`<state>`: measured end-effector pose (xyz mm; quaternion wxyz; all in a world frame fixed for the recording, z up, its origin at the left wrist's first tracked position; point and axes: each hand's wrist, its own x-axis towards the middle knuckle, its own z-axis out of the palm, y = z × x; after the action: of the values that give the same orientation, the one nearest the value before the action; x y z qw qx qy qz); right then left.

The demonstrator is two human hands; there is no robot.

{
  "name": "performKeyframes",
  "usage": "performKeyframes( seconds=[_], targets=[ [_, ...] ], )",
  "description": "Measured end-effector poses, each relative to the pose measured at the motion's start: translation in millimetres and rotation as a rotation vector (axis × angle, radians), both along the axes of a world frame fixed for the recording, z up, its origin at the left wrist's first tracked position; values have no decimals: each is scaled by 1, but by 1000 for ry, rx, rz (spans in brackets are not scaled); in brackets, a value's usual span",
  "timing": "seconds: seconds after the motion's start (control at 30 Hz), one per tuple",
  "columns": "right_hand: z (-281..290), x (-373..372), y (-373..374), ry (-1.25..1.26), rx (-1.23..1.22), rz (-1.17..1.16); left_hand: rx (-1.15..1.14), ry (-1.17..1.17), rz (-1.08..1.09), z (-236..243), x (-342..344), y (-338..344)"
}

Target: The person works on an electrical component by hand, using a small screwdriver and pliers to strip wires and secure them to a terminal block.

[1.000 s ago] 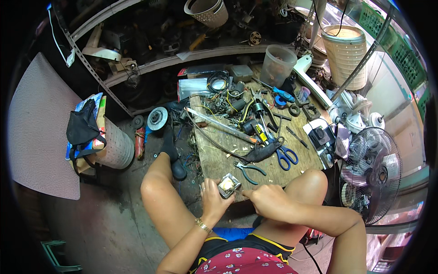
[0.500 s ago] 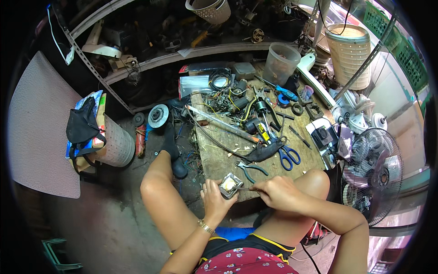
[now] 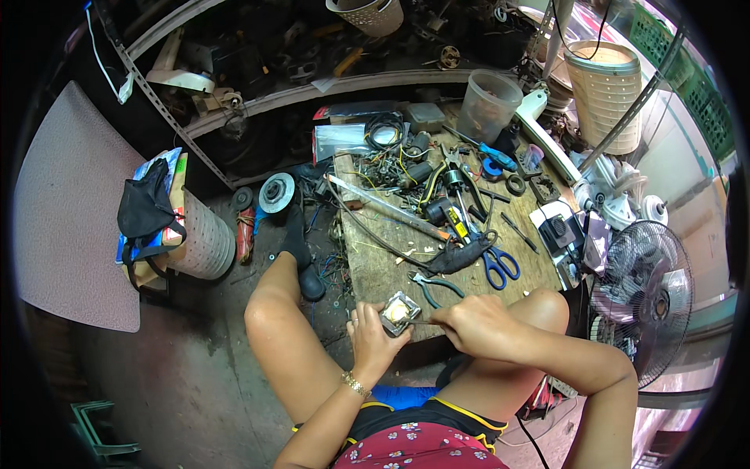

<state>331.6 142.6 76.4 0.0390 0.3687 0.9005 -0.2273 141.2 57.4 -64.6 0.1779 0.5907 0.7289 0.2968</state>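
Note:
Above my lap, my left hand (image 3: 372, 336) grips a small square metal-edged part (image 3: 399, 313) with pale, cream-coloured stuff in its middle. My right hand (image 3: 473, 327) is closed around a thin dark tool (image 3: 423, 322), whose tip reaches the near side of that part. The tool's handle is hidden in my fingers, so its kind does not show. Just beyond, on the wooden table (image 3: 373, 270), lie pliers with dark green handles (image 3: 436, 290) and blue-handled scissors (image 3: 499, 268).
A soldering gun-like dark tool with a cord (image 3: 461, 256), a long metal strip (image 3: 391, 207) and a heap of small metal bits (image 3: 379, 168) cover the table. A fan (image 3: 648, 301) stands at the right, a perforated bin (image 3: 207, 242) at the left. A grinder (image 3: 245, 234) lies on the floor.
The whole view has shifted slightly, with the scene sitting a little further right. Both hands keep the same hold, and the tool tip stays at the square part.

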Motion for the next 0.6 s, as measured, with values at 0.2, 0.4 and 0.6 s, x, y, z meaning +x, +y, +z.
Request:
performKeyframes(
  seconds=[0.2,0.4,0.6],
  targets=[
    [-1,-13,-9,-87,123,82,8,8,-16,0,0,0],
    [-6,-6,-37,-154,58,-12,29,7,-10,2,2,0],
    [-31,7,-57,-28,108,-97,56,3,-11,-1,1,0]
  ],
)
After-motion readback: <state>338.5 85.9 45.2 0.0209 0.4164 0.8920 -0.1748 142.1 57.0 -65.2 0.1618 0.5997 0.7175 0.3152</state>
